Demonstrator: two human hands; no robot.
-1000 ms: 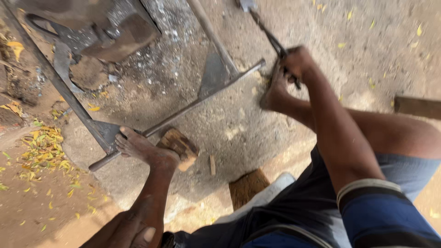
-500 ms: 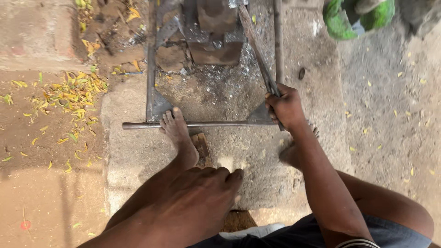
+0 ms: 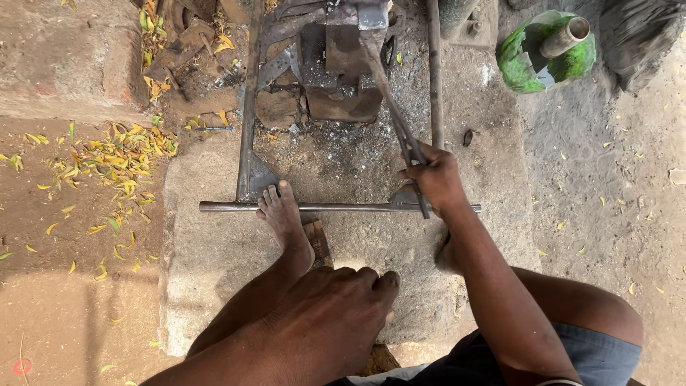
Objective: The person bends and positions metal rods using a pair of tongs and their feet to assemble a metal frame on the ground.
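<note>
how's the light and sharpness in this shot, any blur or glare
Head view: hard daylight, no real glare; the sandy ground at right looks pale. The right hand gripping the tongs is sharp, as are the metal frame and yellow leaves. The left hand, close to the lens, is slightly soft. Shadows are short and fall beneath the limbs.

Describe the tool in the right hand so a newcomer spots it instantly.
Start at the grey stone slab with the metal frame lying on it. At the frame's near right corner, the right hand grips long dark tongs. Unlike the frame's straight bars, they slant up to the dark metal block.
</note>
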